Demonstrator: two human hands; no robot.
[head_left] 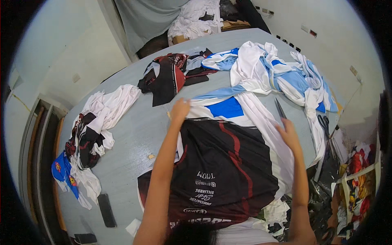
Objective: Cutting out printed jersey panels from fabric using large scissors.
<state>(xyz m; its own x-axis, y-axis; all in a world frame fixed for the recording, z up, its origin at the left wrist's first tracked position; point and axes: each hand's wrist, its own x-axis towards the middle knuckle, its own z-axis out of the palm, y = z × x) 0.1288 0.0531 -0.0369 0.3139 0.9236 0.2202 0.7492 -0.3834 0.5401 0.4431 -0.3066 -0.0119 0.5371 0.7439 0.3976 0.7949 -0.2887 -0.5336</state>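
Observation:
A black and dark-red sports shirt (208, 151) with white lettering lies spread in front of me. Beyond its top hem is white and light-blue cloth with a bright blue patch (226, 108). My left hand (179, 111) rests at the left end of that hem, its fingers closed and partly hidden from view. My right hand (289, 134) is closed at the right, beside a white strip of cloth (261, 112). From its fingers the dark blades of scissors (279, 108) point away from me; the handles are hidden by the hand.
Heaped white and blue garments (261, 67) and black-red pieces (169, 77) lie at the table's far side. More white cloth (112, 102) is at left, with a dark phone (106, 210) nearer me. Black-handled scissors (324, 124) hang over the right edge, near bags of scraps (357, 188).

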